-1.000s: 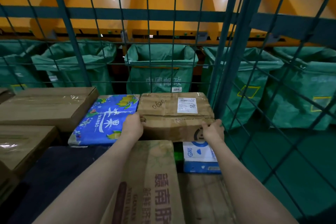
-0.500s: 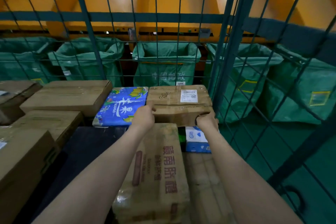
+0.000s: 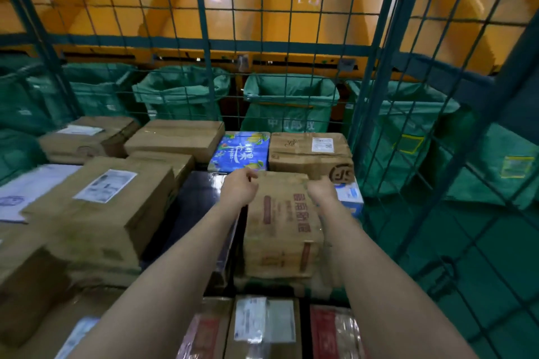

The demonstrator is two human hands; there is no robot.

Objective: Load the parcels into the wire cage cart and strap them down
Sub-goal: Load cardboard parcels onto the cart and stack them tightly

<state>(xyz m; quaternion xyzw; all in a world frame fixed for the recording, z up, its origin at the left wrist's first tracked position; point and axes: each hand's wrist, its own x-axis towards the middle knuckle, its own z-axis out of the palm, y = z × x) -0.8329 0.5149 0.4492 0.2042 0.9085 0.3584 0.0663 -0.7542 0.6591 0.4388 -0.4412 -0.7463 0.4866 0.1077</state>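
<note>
Left hand (image 3: 237,188) loosely curled and empty, right hand (image 3: 322,191) with fingers hidden so its hold is unclear, both now drawn back off the carton (image 3: 309,151), which sits in the cage's (image 3: 204,23) far right corner beside the blue pack (image 3: 240,151), so it looks placed, with strapping not begun.

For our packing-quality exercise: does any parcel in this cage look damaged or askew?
Yes. The labelled brown carton in the back right corner, beside the blue printed pack, looks battered: its top and front face are creased.
</note>
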